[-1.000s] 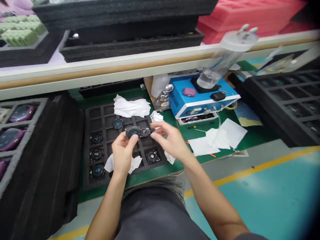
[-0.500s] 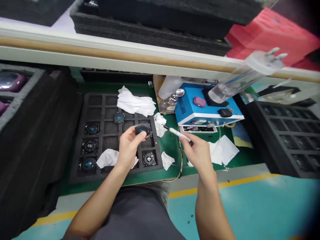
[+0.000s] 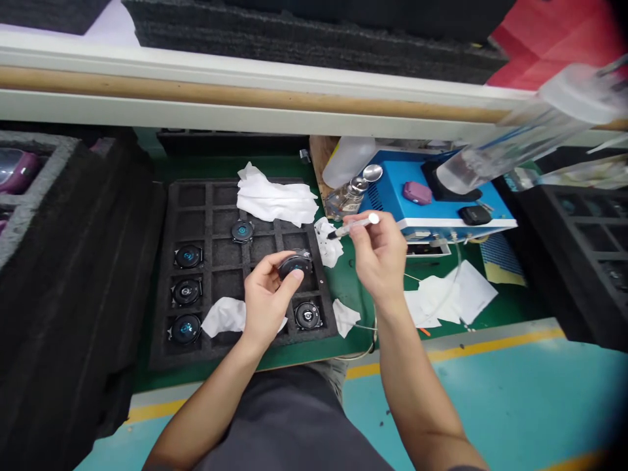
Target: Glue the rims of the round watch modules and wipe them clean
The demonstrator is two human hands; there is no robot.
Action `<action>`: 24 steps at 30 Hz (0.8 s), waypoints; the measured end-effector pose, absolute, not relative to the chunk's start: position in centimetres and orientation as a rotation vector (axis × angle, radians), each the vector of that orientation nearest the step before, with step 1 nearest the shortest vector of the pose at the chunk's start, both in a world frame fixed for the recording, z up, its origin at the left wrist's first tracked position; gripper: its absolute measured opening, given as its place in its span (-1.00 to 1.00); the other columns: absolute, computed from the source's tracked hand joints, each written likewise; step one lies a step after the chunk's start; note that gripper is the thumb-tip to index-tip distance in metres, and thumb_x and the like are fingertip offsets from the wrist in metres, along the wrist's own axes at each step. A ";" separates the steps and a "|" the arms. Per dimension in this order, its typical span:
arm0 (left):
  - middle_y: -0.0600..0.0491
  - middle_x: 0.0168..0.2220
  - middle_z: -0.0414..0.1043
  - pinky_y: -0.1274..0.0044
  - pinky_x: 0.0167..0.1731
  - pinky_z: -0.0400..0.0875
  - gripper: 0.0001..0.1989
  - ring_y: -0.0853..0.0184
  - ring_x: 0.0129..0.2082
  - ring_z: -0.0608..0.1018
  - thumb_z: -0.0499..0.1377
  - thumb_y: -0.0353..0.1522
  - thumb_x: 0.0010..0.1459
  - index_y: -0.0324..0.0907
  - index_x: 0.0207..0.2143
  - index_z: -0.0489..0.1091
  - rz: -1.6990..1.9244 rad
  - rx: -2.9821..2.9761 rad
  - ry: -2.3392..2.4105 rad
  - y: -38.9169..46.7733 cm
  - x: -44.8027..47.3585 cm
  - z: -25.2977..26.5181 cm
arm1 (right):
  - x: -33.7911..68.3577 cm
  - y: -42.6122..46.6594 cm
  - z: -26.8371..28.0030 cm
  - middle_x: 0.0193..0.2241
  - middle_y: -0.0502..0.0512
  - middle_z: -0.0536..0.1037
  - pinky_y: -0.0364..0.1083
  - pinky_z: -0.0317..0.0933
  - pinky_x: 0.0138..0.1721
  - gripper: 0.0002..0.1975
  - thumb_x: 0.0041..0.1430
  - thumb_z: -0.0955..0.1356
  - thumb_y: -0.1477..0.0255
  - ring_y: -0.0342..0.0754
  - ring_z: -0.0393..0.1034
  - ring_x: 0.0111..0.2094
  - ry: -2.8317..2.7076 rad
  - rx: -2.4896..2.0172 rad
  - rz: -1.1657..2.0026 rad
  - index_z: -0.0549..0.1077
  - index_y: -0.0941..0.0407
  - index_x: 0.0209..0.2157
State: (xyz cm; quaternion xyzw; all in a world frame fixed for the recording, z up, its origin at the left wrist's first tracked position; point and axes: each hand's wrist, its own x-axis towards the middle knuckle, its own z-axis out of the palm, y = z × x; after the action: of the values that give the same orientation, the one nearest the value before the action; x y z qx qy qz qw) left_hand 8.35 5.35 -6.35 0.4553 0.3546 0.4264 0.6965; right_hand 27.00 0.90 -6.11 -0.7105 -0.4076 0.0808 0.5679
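My left hand (image 3: 267, 294) grips a round black watch case (image 3: 296, 264) by its edges, thumb on the near side, above the right part of a black foam tray (image 3: 159, 353). Between the thumb and fingers of my right hand (image 3: 380, 252) is a slim white pen-like tool (image 3: 353, 226). Its dark tip points left toward the watch case, apart from it, over a crumpled white tissue (image 3: 330, 243). Several similar watch cases sit in the tray's pockets, one of them (image 3: 308, 315) just below my left hand. Another white tissue (image 3: 223, 316) lies beside my left wrist.
A large white cloth (image 3: 275, 199) covers the tray's back pockets. To the right are a glass bottle with a metal top (image 3: 347, 196), a blue machine (image 3: 392, 183) and a clear cylinder (image 3: 515, 144). Black foam stacks (image 3: 73, 275) border the left; a shelf edge (image 3: 220, 98) crosses above.
My right hand has moved up and turned the pen-like tool, so its white end now shows upper right. The left hand still holds the watch case. The whole view has shifted slightly.
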 end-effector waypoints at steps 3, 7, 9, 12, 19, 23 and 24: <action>0.03 -0.16 0.65 0.49 -0.07 0.50 -0.79 0.26 -0.14 0.64 0.40 -0.37 0.10 -0.08 -0.16 0.63 0.961 1.069 0.796 5.2 8.3 -6.3 | 27.1 0.4 -6.8 -0.15 0.12 0.62 0.02 0.39 -0.03 -0.78 0.36 0.32 0.19 -0.01 0.52 -0.12 -0.986 -1.680 0.242 0.44 0.05 -0.15; 0.01 -0.18 0.64 0.52 -0.15 0.48 -0.78 0.26 -0.17 0.62 0.40 -0.39 0.09 -0.11 -0.17 0.64 0.974 1.177 0.808 5.0 8.2 -6.4 | 27.1 0.2 -6.8 -0.19 0.06 0.63 0.07 0.40 -0.01 -0.77 0.35 0.33 0.16 -0.01 0.55 -0.13 -0.785 -1.453 0.234 0.42 0.03 -0.15; 0.01 -0.21 0.65 0.52 -0.19 0.47 -0.78 0.28 -0.22 0.62 0.39 -0.40 0.09 -0.13 -0.16 0.64 0.949 1.217 0.803 4.9 8.2 -6.6 | 26.9 0.3 -5.5 -0.25 -0.03 0.60 0.09 0.41 0.01 -0.81 0.33 0.36 0.18 -0.04 0.56 -0.18 -0.671 -1.218 0.193 0.41 -0.01 -0.16; 0.04 -0.25 0.65 0.53 -0.23 0.43 -0.79 0.32 -0.28 0.59 0.38 -0.41 0.10 -0.12 -0.17 0.64 0.928 1.271 0.811 4.8 8.2 -6.9 | 26.0 0.2 -2.5 -0.35 -0.10 0.48 0.08 0.42 -0.01 -0.90 0.29 0.39 0.24 -0.09 0.51 -0.28 -0.567 -0.979 0.235 0.45 -0.08 -0.22; 0.06 -0.30 0.62 0.52 -0.32 0.36 -0.80 0.36 -0.35 0.52 0.38 -0.44 0.08 -0.11 -0.19 0.64 0.918 1.410 0.832 4.6 8.1 -6.8 | 24.1 -1.8 2.1 -0.59 -0.11 0.08 -0.07 0.20 -0.43 -0.67 0.05 0.50 0.16 -0.16 0.03 -0.57 -0.488 -0.827 0.548 0.35 0.01 -0.54; 0.06 -0.29 0.62 0.54 -0.33 0.35 -0.80 0.37 -0.34 0.53 0.37 -0.47 0.09 -0.14 -0.19 0.64 0.915 1.473 0.793 4.6 8.3 -6.5 | 23.6 -2.5 2.6 -0.64 -0.10 -0.05 -0.05 0.03 -0.50 -0.39 0.11 0.52 0.13 -0.16 -0.12 -0.59 -0.544 -0.875 0.729 0.10 0.08 -0.67; 0.05 -0.29 0.62 0.54 -0.34 0.36 -0.80 0.37 -0.33 0.55 0.36 -0.48 0.09 -0.14 -0.19 0.64 0.917 1.484 0.786 4.6 8.3 -6.5 | 23.5 -2.6 2.6 -0.66 -0.10 -0.06 -0.04 0.00 -0.51 -0.37 0.14 0.50 0.14 -0.15 -0.14 -0.60 -0.567 -0.859 0.757 0.06 0.08 -0.68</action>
State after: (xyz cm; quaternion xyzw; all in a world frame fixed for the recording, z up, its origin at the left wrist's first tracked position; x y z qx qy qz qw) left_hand 8.31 4.61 -6.46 0.6337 0.3358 0.3918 0.5763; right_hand 23.52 -2.58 2.60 -0.4009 -0.2644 0.3534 0.8028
